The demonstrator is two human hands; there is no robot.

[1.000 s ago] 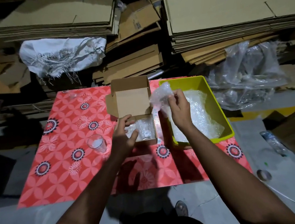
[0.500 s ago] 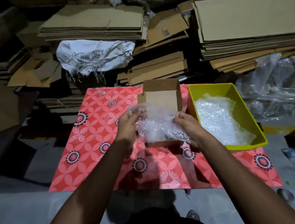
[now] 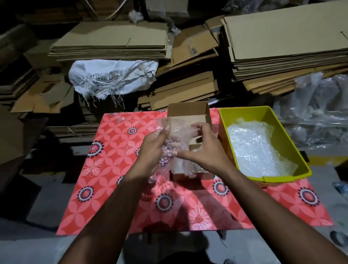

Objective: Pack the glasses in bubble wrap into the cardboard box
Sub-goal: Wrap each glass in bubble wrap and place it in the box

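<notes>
1. I see both forearms bare from the elbow down; no sleeve reaches into my view.
2. The left hand (image 3: pixel 156 152) carries no glove, ring or watch that I can make out.
3. The right hand (image 3: pixel 206 150) is just as bare, wrist included.
4. Below the hands, dark clothing shows at the bottom edge; its detail is lost in shadow.
</notes>
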